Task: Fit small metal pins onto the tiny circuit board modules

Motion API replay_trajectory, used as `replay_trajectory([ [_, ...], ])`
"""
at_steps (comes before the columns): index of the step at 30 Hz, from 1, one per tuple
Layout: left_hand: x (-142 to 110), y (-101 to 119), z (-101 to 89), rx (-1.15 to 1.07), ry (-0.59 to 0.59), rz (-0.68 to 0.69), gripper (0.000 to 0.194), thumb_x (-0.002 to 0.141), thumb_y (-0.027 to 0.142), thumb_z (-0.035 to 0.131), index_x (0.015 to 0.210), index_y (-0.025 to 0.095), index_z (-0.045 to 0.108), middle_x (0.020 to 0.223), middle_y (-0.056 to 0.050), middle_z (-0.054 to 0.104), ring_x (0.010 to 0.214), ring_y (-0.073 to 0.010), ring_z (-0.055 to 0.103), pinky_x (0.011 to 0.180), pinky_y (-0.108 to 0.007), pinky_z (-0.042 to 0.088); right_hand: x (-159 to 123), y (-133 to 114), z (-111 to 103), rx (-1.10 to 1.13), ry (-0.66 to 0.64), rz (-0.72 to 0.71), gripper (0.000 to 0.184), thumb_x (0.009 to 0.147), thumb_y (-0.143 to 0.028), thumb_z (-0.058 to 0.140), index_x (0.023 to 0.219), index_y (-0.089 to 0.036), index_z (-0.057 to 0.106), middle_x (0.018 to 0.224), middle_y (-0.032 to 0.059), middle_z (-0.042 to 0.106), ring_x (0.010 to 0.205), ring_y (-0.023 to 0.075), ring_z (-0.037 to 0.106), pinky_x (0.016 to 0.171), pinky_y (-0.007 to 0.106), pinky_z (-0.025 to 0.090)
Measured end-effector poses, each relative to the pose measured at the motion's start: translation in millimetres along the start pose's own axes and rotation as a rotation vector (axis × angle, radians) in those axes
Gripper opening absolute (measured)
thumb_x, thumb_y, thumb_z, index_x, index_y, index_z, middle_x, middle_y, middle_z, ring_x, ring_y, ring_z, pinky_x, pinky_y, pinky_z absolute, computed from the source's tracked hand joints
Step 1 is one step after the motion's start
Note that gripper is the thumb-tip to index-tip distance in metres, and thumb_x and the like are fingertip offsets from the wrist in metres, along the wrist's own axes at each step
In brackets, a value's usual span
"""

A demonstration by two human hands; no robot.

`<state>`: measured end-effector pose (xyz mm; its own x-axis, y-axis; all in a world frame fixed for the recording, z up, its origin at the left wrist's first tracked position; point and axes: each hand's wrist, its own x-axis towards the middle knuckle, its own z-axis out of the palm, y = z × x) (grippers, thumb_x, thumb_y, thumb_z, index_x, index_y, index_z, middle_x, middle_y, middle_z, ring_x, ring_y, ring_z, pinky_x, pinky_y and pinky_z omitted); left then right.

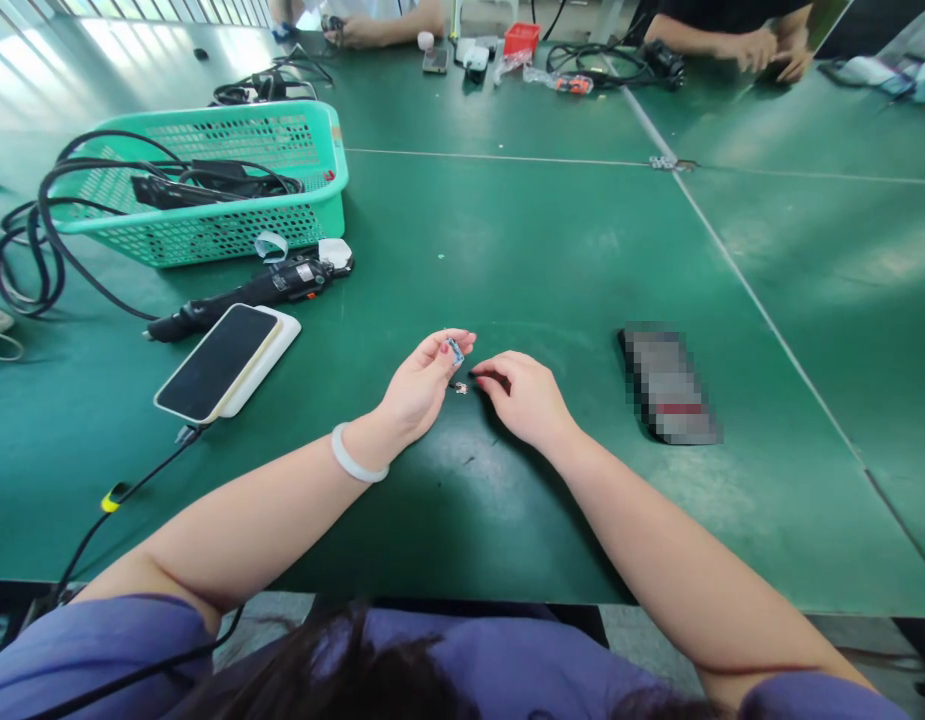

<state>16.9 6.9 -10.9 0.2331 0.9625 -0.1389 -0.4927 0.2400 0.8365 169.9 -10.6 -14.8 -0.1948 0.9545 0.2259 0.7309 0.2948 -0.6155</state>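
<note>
My left hand (pixel 419 388), with a pale bangle on its wrist, is closed on a small blue-and-silver block (pixel 455 351). The thumb presses that block against the fingers; its exact kind is too small to tell. Just below the fingertips is a tiny pinkish, shiny piece (pixel 460 387), and I cannot tell whether it hangs from the block or lies on the table. My right hand (pixel 526 400) is beside it, thumb and forefinger drawn together at a tiny dark bit too small to name. Both hands are low over the green table (pixel 462 520).
To the left are a phone (pixel 218 362) on a white block with a cable, a black power screwdriver (pixel 252 295), and a green basket (pixel 334 160) holding black cables. A blurred dark device (pixel 668 385) lies right. Two people sit across, near a red box (pixel 521 38).
</note>
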Motion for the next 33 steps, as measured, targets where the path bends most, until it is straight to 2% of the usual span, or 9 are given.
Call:
replay_trajectory([
  [4,1.2,3.6,-2.1,-0.057,0.067,-0.022,0.011,0.084,0.019,0.06,0.093,0.022,0.066,0.107,-0.001,0.066,0.105,-0.012,0.057,0.101,-0.029,0.039,1.1,-10.9,11.7,-0.129,-0.025,-0.082,0.012,0.085,-0.026,0.062,0.086,-0.018,0.071,0.087,0.0082,0.068,0.088,0.0232,0.058,0.084,0.04,0.048],
  [7,1.6,3.0,-4.5,-0.012,0.064,0.002,0.013,0.083,0.021,0.062,0.094,0.022,0.068,0.098,0.0,0.065,0.089,-0.0093,0.057,0.092,-0.025,0.042,2.9,-10.4,14.4,-0.146,-0.04,-0.088,0.011,0.085,-0.023,0.06,0.078,-0.019,0.069,0.085,0.0076,0.067,0.085,0.0226,0.057,0.082,0.039,0.047],
  [11,1.6,2.7,-6.7,0.019,0.04,-0.01,0.017,0.08,0.024,0.066,0.097,0.022,0.069,0.08,0.002,0.06,0.071,-0.0071,0.052,0.076,-0.022,0.044,3.1,-5.0,6.8,0.073,0.008,0.02,0.009,0.083,-0.02,0.06,0.076,-0.021,0.066,0.076,0.0021,0.067,0.075,0.0175,0.059,0.076,0.034,0.047],
  [14,1.3,3.3,-7.3,0.002,0.025,-0.027,0.024,0.078,0.025,0.069,0.102,0.022,0.068,0.081,0.002,0.061,0.072,-0.0062,0.054,0.075,-0.021,0.045,2.6,-1.6,-0.5,0.329,0.088,0.153,0.011,0.081,-0.022,0.059,0.088,-0.022,0.068,0.073,-0.0011,0.066,0.065,0.0136,0.058,0.069,0.03,0.048],
  [17,1.2,3.3,-8.0,0.011,0.006,-0.039,0.027,0.076,0.029,0.072,0.101,0.021,0.066,0.083,0.002,0.064,0.073,-0.0063,0.058,0.078,-0.023,0.047,2.8,-1.5,-4.9,0.443,0.131,0.159,0.022,0.082,-0.022,0.053,0.096,-0.023,0.07,0.078,-0.0004,0.066,0.069,0.0128,0.058,0.071,0.03,0.048],
  [20,1.6,2.5,-9.3,0.039,-0.015,-0.054,0.032,0.072,0.034,0.076,0.098,0.018,0.065,0.084,0.0,0.065,0.073,-0.0078,0.062,0.079,-0.026,0.049,3.6,-4.2,-6.6,0.562,0.128,0.176,0.019,0.081,-0.023,0.053,0.088,-0.022,0.071,0.076,-0.0002,0.065,0.065,0.0116,0.057,0.068,0.029,0.048],
  [24,1.6,0.8,-10.1,0.086,-0.039,-0.056,0.041,0.065,0.04,0.08,0.098,0.018,0.067,0.084,0.0,0.067,0.072,-0.0092,0.064,0.074,-0.026,0.052,4.8,-6.0,-6.3,0.812,0.117,0.292,0.013,0.071,-0.028,0.068,0.081,-0.02,0.069,0.066,-0.0019,0.066,0.056,0.0105,0.056,0.058,0.027,0.046],
  [28,-0.5,0.4,-8.2,0.182,-0.086,-0.035,0.041,0.066,0.039,0.08,0.099,0.016,0.07,0.082,-0.002,0.069,0.07,-0.0096,0.063,0.071,-0.025,0.052,4.5,-3.3,-5.0,0.857,0.107,0.377,0.014,0.065,-0.027,0.073,0.077,-0.019,0.074,0.062,-0.0007,0.069,0.054,0.0108,0.057,0.056,0.027,0.045],
  [33,-3.4,2.7,-7.1,0.29,-0.141,-0.022,0.044,0.068,0.034,0.078,0.107,0.015,0.07,0.09,-0.006,0.074,0.072,-0.0107,0.064,0.081,-0.03,0.052,2.5,-2.8,-2.2,0.833,0.146,0.386,0.015,0.063,-0.025,0.076,0.077,-0.022,0.078,0.076,0.0018,0.075,0.068,0.0153,0.065,0.069,0.031,0.05],
])
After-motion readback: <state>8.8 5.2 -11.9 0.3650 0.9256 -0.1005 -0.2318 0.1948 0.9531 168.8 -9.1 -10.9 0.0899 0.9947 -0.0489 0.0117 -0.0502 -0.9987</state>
